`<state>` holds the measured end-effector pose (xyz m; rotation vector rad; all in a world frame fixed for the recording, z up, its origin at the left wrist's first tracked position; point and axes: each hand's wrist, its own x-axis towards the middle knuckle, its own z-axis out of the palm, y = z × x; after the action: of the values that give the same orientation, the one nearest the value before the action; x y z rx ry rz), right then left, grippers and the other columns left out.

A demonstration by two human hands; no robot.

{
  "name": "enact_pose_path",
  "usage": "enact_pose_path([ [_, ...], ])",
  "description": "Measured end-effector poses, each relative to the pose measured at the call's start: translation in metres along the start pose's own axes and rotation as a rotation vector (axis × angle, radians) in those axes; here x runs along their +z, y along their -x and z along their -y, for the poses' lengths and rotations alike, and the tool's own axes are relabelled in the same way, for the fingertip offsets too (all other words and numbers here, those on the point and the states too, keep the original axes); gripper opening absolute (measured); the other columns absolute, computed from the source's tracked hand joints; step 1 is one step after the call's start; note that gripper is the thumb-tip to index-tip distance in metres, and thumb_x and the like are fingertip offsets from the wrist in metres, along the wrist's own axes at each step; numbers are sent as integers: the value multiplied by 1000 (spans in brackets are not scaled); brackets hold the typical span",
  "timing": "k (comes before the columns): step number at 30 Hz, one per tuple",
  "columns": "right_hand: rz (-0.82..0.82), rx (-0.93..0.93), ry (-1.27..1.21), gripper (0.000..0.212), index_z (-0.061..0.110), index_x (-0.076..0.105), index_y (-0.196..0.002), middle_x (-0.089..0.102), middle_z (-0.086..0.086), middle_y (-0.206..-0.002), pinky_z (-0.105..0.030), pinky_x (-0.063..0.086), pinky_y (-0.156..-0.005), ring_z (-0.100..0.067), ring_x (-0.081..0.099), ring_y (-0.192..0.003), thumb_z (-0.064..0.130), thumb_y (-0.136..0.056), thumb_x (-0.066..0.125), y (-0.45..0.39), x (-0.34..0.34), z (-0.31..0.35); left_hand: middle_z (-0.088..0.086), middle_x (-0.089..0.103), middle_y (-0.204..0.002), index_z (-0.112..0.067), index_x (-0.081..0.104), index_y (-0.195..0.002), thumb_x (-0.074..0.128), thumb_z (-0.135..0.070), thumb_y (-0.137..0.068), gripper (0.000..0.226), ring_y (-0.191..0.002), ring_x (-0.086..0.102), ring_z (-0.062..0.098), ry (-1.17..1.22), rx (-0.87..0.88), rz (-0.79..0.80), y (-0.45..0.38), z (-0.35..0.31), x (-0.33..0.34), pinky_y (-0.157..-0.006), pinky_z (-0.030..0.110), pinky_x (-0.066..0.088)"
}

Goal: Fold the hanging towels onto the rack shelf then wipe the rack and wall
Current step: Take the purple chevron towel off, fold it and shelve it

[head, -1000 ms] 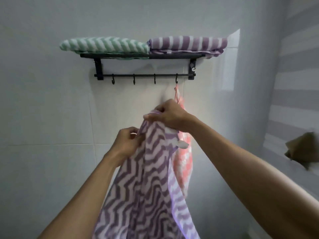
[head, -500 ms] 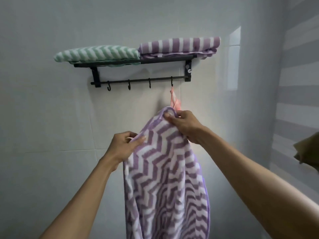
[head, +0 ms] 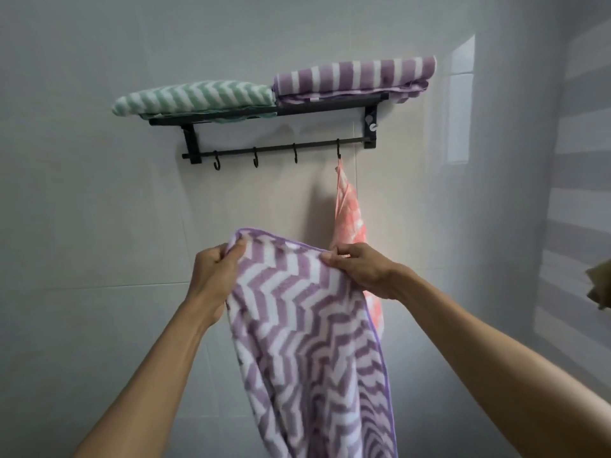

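A purple-and-white zigzag towel [head: 304,342] hangs spread between my hands below the rack. My left hand [head: 215,276] grips its top left corner. My right hand [head: 360,269] pinches the top edge further right. Above, a black wall rack [head: 327,105] carries a folded green zigzag towel [head: 195,99] on the left and a folded purple striped towel [head: 357,76] on the right. A pink-and-white towel [head: 350,219] hangs from the rightmost hook [head: 338,150], partly hidden behind my right hand and the purple towel.
Three bare hooks [head: 255,160] sit along the rail under the shelf. The wall [head: 99,226] is pale glossy tile. A striped side wall [head: 582,160] stands at the right, with a brownish object [head: 600,285] at the frame edge.
My hands have moved apart and spread the purple towel's top edge wide. The towel now hangs flat instead of bunched, lower beneath the rack.
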<state>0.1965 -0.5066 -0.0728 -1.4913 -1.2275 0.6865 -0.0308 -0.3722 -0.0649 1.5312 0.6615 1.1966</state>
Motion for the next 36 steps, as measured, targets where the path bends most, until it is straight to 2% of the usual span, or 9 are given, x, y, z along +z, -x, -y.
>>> enact_pose_path([
  [7,-65,-289,198,24,17,74,-74,69,-4,-75,-25,49,-65,-10,58,-68,28,-94,69,-11,46,46,4,78,-84,-15,77,-88,85,-33,-78,22,-77,74,17,-246,76,251,23,-1,18,-71,35,59],
  [11,-67,-279,85,23,8,73,-78,68,-6,-76,-28,52,-68,-12,60,-70,27,-90,74,-11,52,50,4,69,-71,-5,72,-78,80,-25,-84,22,-66,63,18,-177,97,36,15,-4,17,-64,34,52],
  [16,210,57,298,29,15,71,-77,68,4,-74,-31,51,-65,-16,63,-72,42,-84,79,0,37,-8,4,65,-77,-8,71,-80,77,-19,-86,14,-68,60,17,-40,86,-217,-1,-14,-17,-66,33,50],
  [20,-73,-29,59,46,-1,66,-93,72,-18,-94,-44,59,-84,-37,70,-88,45,-91,70,-4,39,-32,6,61,-78,8,68,-92,79,-23,-82,35,-69,56,19,-231,47,-273,-9,-5,-45,-62,31,46],
  [23,-78,-209,181,31,14,69,-83,71,0,-81,-31,59,-70,-21,71,-77,41,-96,64,-7,45,-3,1,70,-87,-8,71,-98,81,-24,-82,26,-78,66,20,-359,108,-78,4,1,-42,-70,28,53],
  [26,42,-324,355,22,25,71,-81,68,8,-75,-17,48,-63,-3,62,-66,39,-96,65,-9,61,32,-9,67,-119,-27,60,-133,84,-20,-80,59,-109,62,7,-418,176,250,16,4,-25,-98,23,48],
  [28,66,-371,390,23,23,72,-80,66,6,-72,-18,47,-62,-5,58,-64,41,-93,68,-12,68,45,-10,71,-105,-25,69,-117,75,-12,-87,34,-96,63,4,-410,186,357,19,5,-15,-85,17,50],
  [30,45,-356,356,23,19,74,-82,68,5,-72,-19,48,-62,-6,59,-64,41,-87,75,-11,67,52,-8,69,-81,-14,73,-90,68,-10,-90,6,-75,60,7,-386,168,252,18,5,-11,-68,18,49],
  [36,112,-63,552,54,3,67,-82,65,0,-77,-37,52,-66,-16,60,-70,55,-78,78,-1,35,-6,-1,62,-74,-16,62,-70,70,-9,-88,21,-67,56,16,-193,74,-201,4,0,-29,-64,26,45],
])
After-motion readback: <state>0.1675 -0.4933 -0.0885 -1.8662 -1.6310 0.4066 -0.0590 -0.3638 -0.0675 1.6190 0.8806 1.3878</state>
